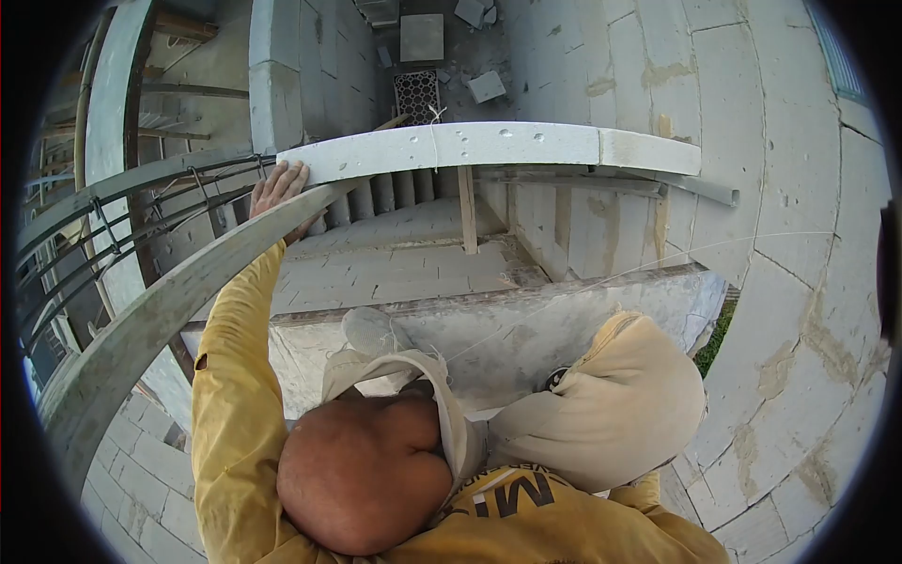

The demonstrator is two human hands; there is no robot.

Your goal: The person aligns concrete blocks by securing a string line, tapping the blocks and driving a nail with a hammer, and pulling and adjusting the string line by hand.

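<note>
My left hand (279,186) reaches forward, its fingers stretched out at the left end of a long white block beam (460,143). Its fingertips appear to touch the beam; what lies under the palm is hidden. A grey wooden plank (178,287) crosses over the wrist area in this view and covers part of it. The beam spans the gap ahead of me, with a thin white string (434,132) tied round its middle. My right hand is out of view, and only the yellow sleeve (658,517) shows low on the right.
A rebar cage (113,226) runs along the left. Block walls (752,141) rise on the right. Below the beam are steps (385,193) and an upright wooden prop (467,209). My bent legs are over a pale ledge (507,329). Loose blocks (421,38) lie far below.
</note>
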